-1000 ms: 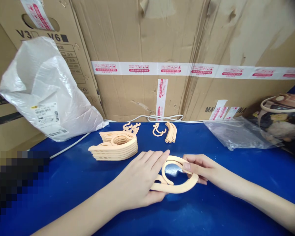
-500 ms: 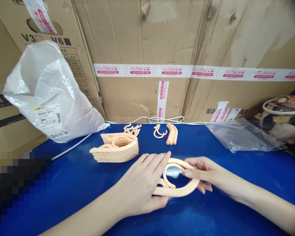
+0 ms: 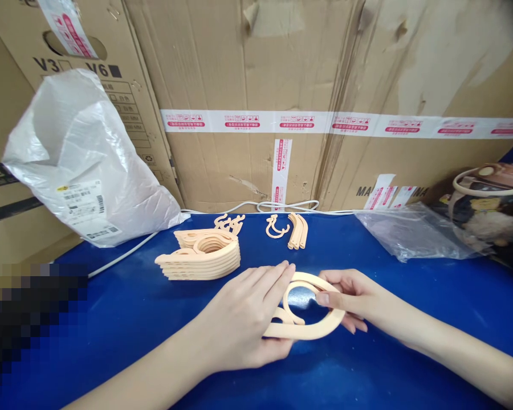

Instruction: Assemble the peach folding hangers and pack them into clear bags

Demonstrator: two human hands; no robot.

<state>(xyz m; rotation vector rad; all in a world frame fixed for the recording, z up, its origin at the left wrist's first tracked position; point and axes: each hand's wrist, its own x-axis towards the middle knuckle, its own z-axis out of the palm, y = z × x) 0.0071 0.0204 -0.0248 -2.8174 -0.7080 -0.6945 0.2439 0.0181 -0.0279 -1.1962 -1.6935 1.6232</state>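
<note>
your left hand (image 3: 250, 319) is closed over the left end of the cream looped piece (image 3: 310, 331), fingers laid together on top, thumb below. your right hand (image 3: 348, 296) pinches its right end, thumb on top, fingers under. piece is between your hands, above the blue table (image 3: 346, 376); can't tell if it touches. stack of matching pieces (image 3: 199, 266) sits beyond your left hand; curved bars (image 3: 297, 232) farther back, just beside small hooks (image 3: 277, 228).
</note>
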